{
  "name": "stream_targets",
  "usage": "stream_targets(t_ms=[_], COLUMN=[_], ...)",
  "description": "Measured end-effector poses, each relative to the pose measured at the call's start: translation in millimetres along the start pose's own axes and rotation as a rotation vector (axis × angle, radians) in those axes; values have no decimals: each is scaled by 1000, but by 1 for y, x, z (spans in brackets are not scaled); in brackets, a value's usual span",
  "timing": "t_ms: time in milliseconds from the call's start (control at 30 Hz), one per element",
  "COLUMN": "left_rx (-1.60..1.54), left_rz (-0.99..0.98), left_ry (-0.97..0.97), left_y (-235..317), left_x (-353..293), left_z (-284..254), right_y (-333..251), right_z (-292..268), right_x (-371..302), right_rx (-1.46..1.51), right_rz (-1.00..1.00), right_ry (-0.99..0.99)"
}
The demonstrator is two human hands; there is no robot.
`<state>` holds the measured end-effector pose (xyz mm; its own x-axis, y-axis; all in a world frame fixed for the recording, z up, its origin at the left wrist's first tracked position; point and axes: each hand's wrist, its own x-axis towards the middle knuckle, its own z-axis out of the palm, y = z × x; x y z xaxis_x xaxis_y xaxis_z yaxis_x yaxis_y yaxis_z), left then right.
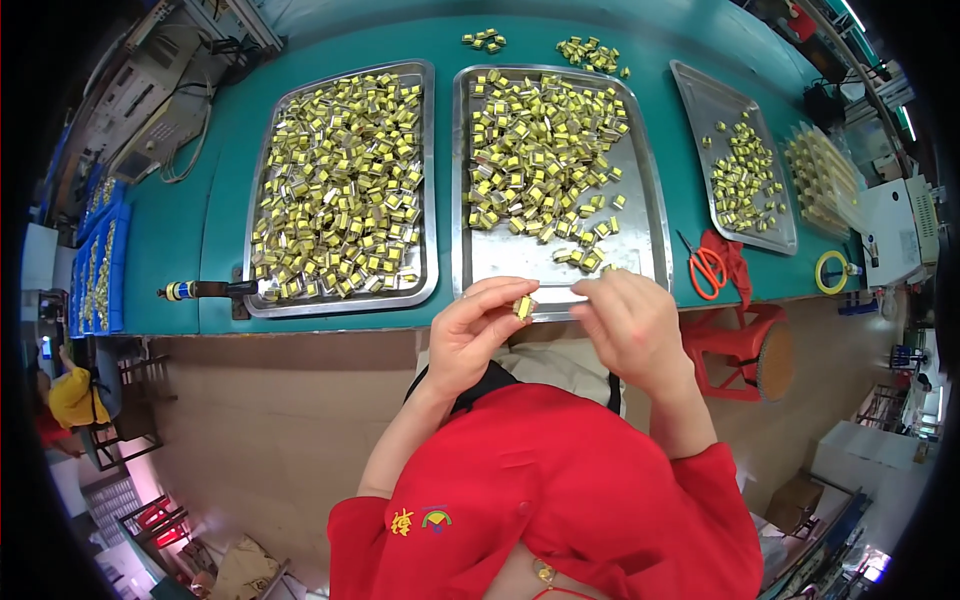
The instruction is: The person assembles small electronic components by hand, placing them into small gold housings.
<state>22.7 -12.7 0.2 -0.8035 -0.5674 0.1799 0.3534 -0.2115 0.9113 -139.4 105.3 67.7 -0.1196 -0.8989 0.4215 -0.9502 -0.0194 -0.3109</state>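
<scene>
Teal covers the workbench [330,50], where three metal trays lie side by side. Both the left tray [428,180] and the middle tray [640,215] hold heaps of small yellow-taped parts; the right tray [700,100] holds fewer. Red scissors [708,265] and a yellow tape roll [830,272] lie nearby. At the bench's near edge, the left hand [475,335] pinches one yellow part [523,307], while the right hand [630,320] pinches something thin beside it.
</scene>
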Motion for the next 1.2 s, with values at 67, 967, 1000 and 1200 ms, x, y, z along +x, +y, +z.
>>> stream_targets(t_ms=[67,967,1000,1200], left_rx=[-3,253,255,233], left_rz=[13,110,125,146], left_ry=[7,-66,-72,-109], left_y=[1,7,6,6], left_x=[-1,-3,-3,1], left_z=[0,-3,-3,-4], right_y=[-10,-12,-12,-10], right_z=[-1,0,0,-2], right_x=[5,11,11,12], right_rx=[-35,-203,-206,-222], right_rz=[-44,-257,-272,-291], right_ry=[-37,-78,-88,-109])
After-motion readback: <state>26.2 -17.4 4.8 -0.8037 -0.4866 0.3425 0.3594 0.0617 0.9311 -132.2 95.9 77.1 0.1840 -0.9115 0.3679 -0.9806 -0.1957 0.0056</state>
